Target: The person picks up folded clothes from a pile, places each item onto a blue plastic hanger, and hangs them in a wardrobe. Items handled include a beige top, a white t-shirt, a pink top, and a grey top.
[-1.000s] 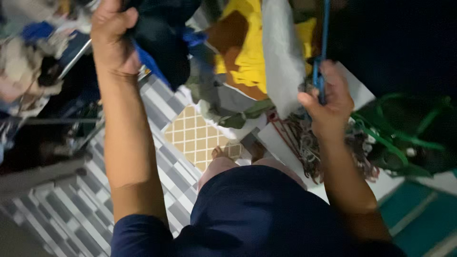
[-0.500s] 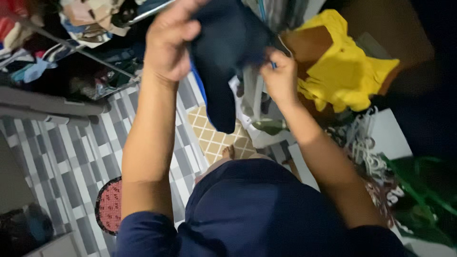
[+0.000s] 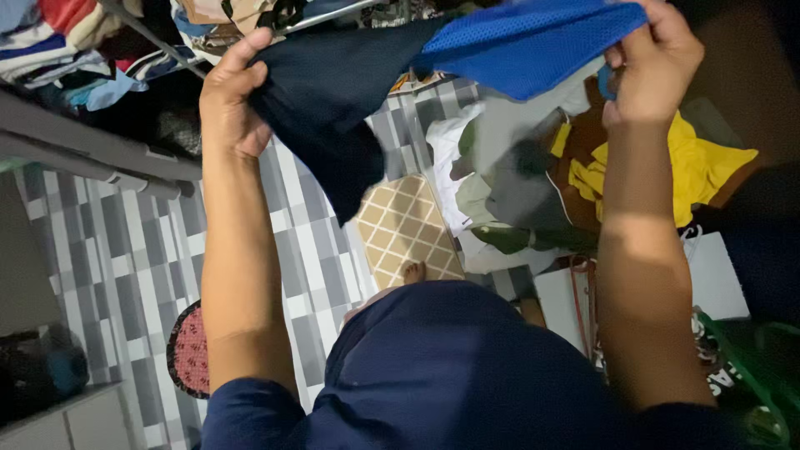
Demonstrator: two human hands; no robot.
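1. Left hand [image 3: 229, 104] raised, fingers clamped on dark navy end of garment [image 3: 333, 92].
2. Right hand [image 3: 654, 58] pinches its blue mesh end; cloth stretched between.
3. Below: clothes pile [image 3: 533, 183], patterned floor [image 3: 125, 250].

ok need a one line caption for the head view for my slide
Left hand and right hand stretch a dark and blue garment above a pile of clothes and a tiled floor.
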